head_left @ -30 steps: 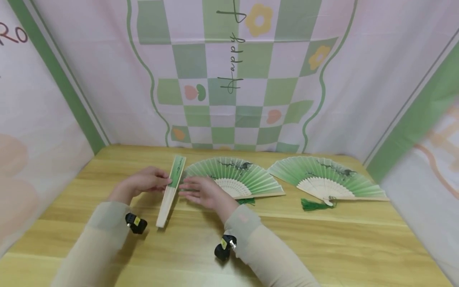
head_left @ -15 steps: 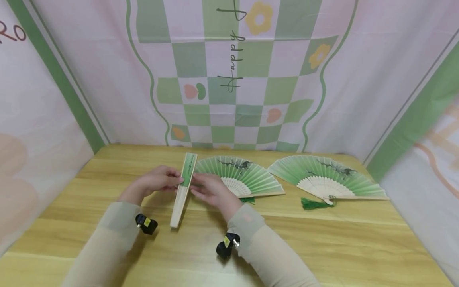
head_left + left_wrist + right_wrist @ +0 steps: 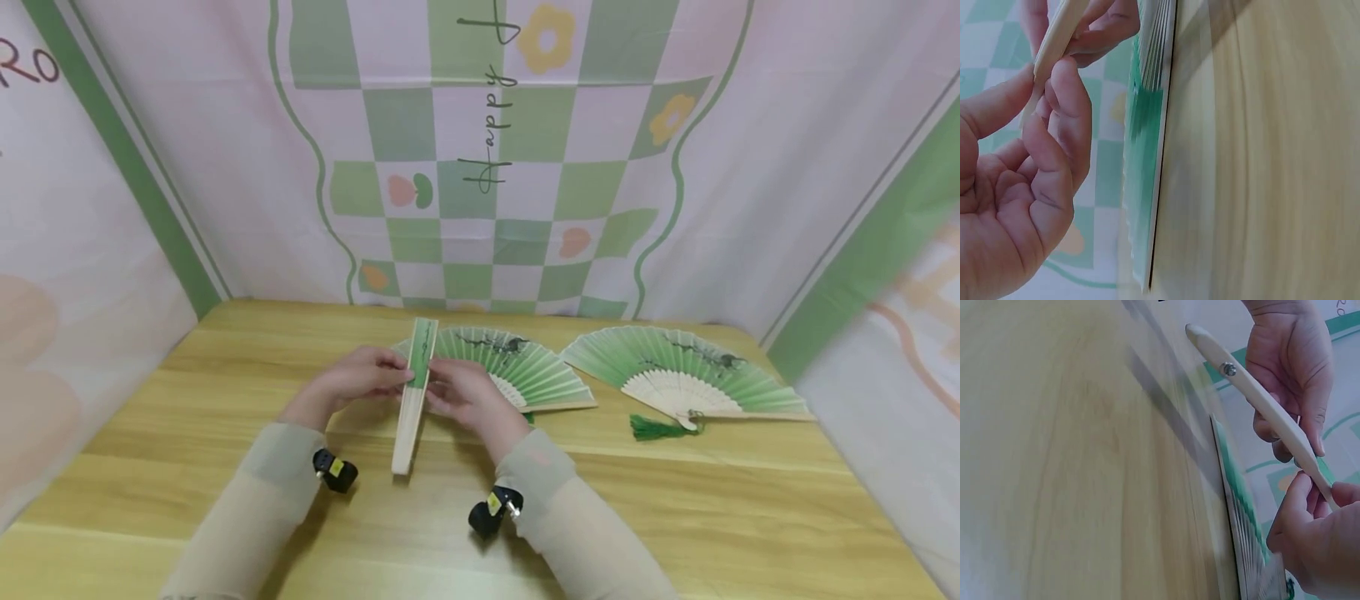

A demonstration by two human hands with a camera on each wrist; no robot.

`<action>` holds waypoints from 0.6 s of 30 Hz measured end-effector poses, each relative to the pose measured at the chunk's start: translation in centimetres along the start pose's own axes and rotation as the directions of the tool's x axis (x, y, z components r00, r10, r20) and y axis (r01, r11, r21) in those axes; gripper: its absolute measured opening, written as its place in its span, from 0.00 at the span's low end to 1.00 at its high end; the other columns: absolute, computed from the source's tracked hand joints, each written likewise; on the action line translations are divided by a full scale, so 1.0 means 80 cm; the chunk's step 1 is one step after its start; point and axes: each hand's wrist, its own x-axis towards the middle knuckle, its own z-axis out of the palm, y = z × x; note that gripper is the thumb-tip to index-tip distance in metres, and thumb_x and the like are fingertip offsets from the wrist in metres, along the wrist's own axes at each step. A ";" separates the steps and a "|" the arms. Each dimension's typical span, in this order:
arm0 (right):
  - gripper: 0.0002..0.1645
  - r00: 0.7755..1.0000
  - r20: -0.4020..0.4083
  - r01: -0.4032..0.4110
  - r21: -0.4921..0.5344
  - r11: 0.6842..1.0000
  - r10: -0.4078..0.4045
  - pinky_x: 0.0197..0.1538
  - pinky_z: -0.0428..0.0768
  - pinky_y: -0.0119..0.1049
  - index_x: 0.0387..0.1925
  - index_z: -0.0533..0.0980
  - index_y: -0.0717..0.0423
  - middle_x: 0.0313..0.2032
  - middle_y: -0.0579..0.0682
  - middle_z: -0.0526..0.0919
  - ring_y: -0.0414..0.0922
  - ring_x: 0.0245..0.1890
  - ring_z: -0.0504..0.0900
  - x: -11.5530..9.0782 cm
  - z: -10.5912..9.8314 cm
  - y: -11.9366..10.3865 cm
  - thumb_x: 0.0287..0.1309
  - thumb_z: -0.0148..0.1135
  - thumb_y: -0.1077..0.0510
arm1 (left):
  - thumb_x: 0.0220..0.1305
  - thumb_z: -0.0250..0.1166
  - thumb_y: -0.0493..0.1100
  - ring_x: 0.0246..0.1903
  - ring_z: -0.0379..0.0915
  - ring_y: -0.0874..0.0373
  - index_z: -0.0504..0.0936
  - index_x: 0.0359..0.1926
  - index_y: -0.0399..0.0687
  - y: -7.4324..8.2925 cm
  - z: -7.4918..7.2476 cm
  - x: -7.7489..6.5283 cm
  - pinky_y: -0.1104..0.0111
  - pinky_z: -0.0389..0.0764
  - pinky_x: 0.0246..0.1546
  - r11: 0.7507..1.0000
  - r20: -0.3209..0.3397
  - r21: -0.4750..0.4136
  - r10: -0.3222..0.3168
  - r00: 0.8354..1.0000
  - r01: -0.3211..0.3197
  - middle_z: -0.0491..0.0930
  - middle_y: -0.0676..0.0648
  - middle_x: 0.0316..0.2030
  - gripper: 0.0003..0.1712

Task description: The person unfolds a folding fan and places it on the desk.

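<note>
Over the middle of the table, a folded hand fan [image 3: 416,396] is held up between both hands, its pale wooden ribs toward the person and its green leaf away. My left hand [image 3: 365,379] pinches it from the left, thumb on the near face and fingers behind. From the right, my right hand [image 3: 468,392] grips the same fan with thumb and fingertips at its edge. The right wrist view shows the metal rivet of the folded fan [image 3: 1247,384]. Behind it an open green fan [image 3: 517,362] lies on the table, partly hidden by my right hand.
A second open green fan [image 3: 682,375] lies on the right of the wooden table [image 3: 720,517], its green tassel [image 3: 660,428] beside it. A printed checkered cloth [image 3: 495,192] hangs behind the table's far edge. Black wrist cameras [image 3: 335,471] sit on both sleeves.
My left hand and the folded fan have moved right, now in front of the middle open fan. My right hand, apart from the fan a second ago, now grips its right edge.
</note>
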 end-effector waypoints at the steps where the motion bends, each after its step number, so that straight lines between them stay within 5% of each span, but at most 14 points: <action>1: 0.15 1.000 0.004 0.002 0.005 1.000 -0.002 0.38 0.79 0.26 0.53 0.74 0.65 0.33 0.48 0.81 0.41 0.34 0.79 -0.001 -0.002 -0.001 0.68 0.56 0.63 | 0.71 0.60 0.43 0.36 0.80 0.57 0.78 0.52 0.33 0.001 0.002 0.002 0.68 0.82 0.39 1.000 -0.004 -0.002 0.005 1.000 -0.005 0.82 0.46 0.39 0.17; 7: 0.06 1.000 0.021 0.011 0.027 1.000 -0.012 0.37 0.78 0.25 0.43 0.76 0.61 0.32 0.47 0.81 0.40 0.34 0.79 -0.007 -0.015 -0.009 0.69 0.53 0.64 | 0.72 0.59 0.45 0.33 0.82 0.58 0.77 0.54 0.35 0.003 0.015 0.012 0.70 0.81 0.36 0.999 -0.031 -0.037 0.005 0.999 -0.006 0.83 0.44 0.41 0.18; 18: 0.07 0.999 0.033 0.018 0.043 0.999 -0.019 0.36 0.77 0.25 0.36 0.77 0.55 0.31 0.45 0.82 0.40 0.35 0.79 -0.015 -0.040 -0.020 0.70 0.53 0.62 | 0.74 0.55 0.43 0.31 0.84 0.59 0.76 0.57 0.33 0.011 0.040 0.026 0.69 0.83 0.36 0.990 -0.023 -0.137 0.017 1.000 -0.020 0.83 0.43 0.41 0.19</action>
